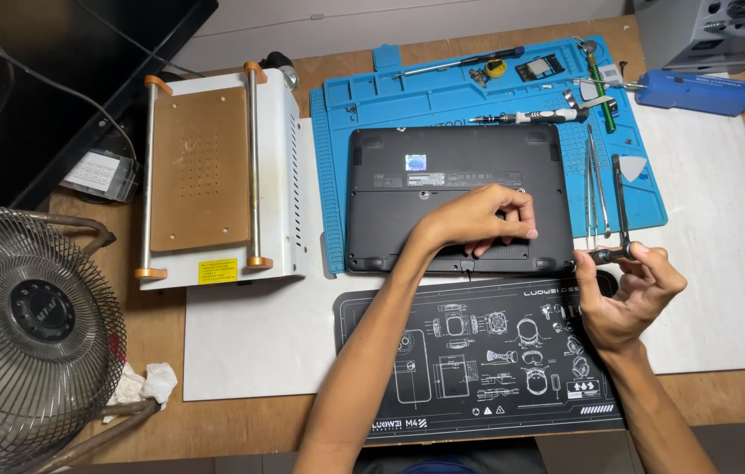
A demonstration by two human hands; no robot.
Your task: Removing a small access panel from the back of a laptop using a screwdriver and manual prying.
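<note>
A black laptop [443, 171] lies upside down on a blue silicone work mat [408, 96]. My left hand [482, 219] rests on its near edge, fingers curled and pressing on the base cover. At the laptop's near right corner, my right hand [631, 290] grips a black-handled screwdriver [620, 206] by the handle, its shaft pointing away from me. The hand itself sits just off the laptop, above the black printed mat [478, 360].
Tweezers [594, 189], another screwdriver [530, 116] and small tools lie on the blue mat. A white heating plate machine [214, 175] stands to the left, a metal fan [30, 325] at the near left, and a blue tool [697, 92] at the far right.
</note>
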